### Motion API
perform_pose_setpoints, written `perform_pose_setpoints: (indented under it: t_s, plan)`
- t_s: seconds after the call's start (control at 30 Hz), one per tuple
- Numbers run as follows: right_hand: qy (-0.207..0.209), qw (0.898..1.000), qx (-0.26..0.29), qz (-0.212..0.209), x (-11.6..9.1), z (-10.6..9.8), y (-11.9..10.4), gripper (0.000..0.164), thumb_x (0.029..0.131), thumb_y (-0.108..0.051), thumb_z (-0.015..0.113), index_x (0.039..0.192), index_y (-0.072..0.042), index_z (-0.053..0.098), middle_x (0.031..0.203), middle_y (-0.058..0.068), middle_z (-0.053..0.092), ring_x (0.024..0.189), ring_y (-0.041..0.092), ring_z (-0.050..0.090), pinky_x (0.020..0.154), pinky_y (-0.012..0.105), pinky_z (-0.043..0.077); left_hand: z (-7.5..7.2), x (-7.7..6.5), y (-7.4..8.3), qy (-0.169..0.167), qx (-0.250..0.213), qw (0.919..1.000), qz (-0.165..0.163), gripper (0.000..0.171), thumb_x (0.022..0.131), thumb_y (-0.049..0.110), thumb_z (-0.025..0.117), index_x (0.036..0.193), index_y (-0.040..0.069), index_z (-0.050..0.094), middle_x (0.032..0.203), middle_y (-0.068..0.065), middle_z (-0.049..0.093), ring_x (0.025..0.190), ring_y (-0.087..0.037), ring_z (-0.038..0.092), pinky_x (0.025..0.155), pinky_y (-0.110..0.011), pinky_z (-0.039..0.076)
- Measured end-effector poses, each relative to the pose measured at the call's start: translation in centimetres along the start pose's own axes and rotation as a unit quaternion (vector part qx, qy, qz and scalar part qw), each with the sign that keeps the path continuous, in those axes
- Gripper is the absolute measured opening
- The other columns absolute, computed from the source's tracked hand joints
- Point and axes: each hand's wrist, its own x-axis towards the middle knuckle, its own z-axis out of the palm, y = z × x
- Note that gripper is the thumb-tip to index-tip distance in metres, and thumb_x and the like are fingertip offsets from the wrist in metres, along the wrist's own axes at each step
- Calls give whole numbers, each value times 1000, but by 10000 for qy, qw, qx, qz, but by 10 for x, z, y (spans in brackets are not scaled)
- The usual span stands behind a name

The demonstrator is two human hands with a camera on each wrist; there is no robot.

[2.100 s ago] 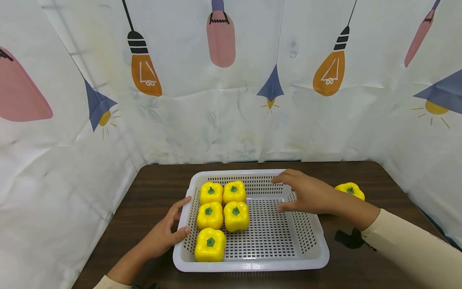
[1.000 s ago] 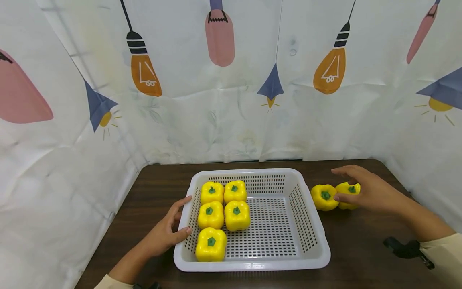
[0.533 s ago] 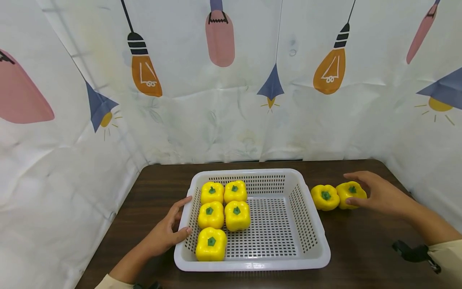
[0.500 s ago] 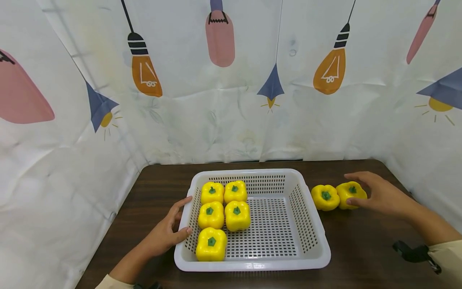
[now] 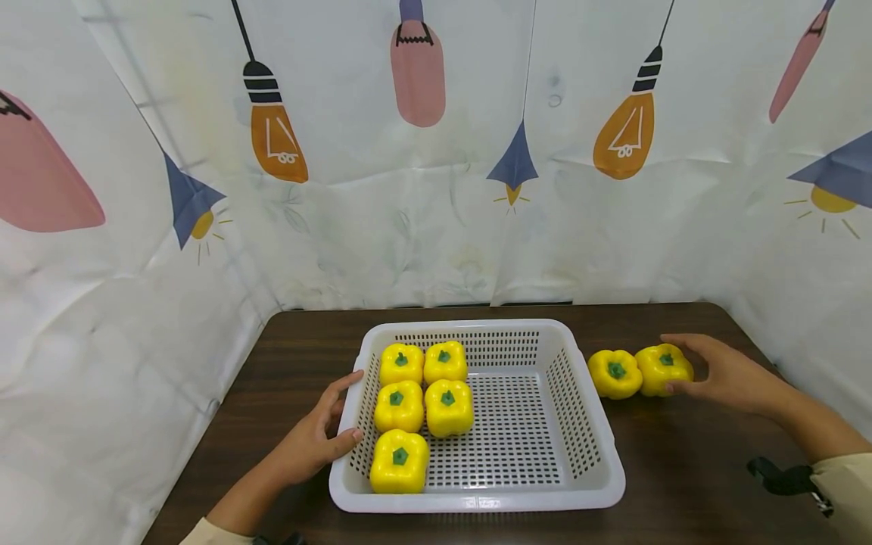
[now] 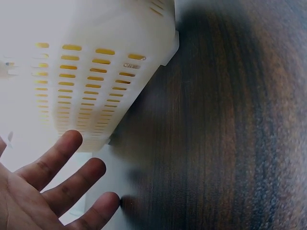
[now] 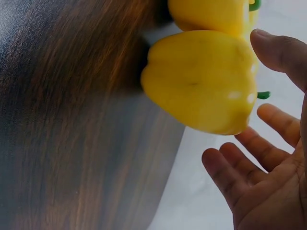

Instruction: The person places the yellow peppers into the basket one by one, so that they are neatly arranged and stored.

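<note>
In the head view, several yellow bell peppers [image 5: 398, 406] with green stems sit in the left half of a white perforated basket [image 5: 477, 501]. My left hand [image 5: 309, 441] rests at the basket's left rim, thumb and index fingertip on the rim; in the left wrist view its other fingers [image 6: 76, 184] extend loosely beside the slotted wall. Right of the basket, two more peppers stand side by side on the table. My right hand [image 5: 725, 375] is spread at the farther pepper [image 5: 662, 369], thumb on its near right side. The nearer pepper [image 5: 615, 375] stands by the basket wall.
The dark wood-grain table [image 5: 300, 341] runs back to a white curtain [image 5: 409, 242] printed with bulbs and lamps, which also lines both sides. A black wrist strap [image 5: 783, 478] shows at the right sleeve [image 5: 845, 484].
My right hand has moved right from over the basket, past the nearer pepper, to the farther one, and lowered around it. The left hand and the peppers in the basket have stayed put.
</note>
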Motion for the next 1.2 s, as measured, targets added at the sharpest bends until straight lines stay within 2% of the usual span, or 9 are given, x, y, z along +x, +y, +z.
perform_pose_setpoints:
  t_s: [0.33, 0.5, 0.7, 1.0, 1.2]
  plan:
    - [-219, 9996, 111, 143, 1, 6, 8, 90, 86, -43, 82, 151, 4, 40, 148, 35, 40, 124, 54, 49, 91, 69, 47, 1, 0, -2, 45, 65, 10000, -51, 81, 99, 20, 62, 161, 25, 10, 144, -32, 47, 104, -24, 69, 73, -36, 63]
    - [-181, 9998, 75, 74, -1, 6, 11, 85, 87, -35, 83, 151, 3, 41, 147, 32, 42, 121, 49, 52, 89, 62, 53, 1, 1, -4, 107, 152, 9998, -109, 81, 100, 20, 62, 161, 27, 10, 142, -31, 49, 102, -22, 70, 73, -36, 62]
    - [-63, 9999, 40, -103, -2, 4, 15, 77, 85, -20, 84, 148, 4, 45, 136, 28, 53, 117, 44, 55, 82, 50, 58, 1, 1, -5, 91, 183, 9998, -83, 80, 100, 20, 61, 161, 26, 9, 141, -31, 49, 102, -22, 70, 73, -35, 62]
    - [45, 10000, -21, -86, -3, 3, 19, 78, 83, -22, 86, 146, 5, 47, 131, 24, 57, 110, 36, 58, 75, 33, 58, 1, 1, -3, 164, 321, 9992, -151, 80, 100, 21, 61, 161, 28, 10, 140, -30, 51, 100, -22, 70, 72, -35, 62]
    - [406, 9988, -72, -279, -4, -1, 21, 79, 79, -19, 90, 143, 6, 50, 128, 23, 58, 104, 30, 60, 70, 28, 58, 1, 1, -3, 187, 340, 9991, -156, 80, 100, 21, 62, 161, 29, 10, 141, -29, 51, 102, -24, 70, 72, -35, 62]
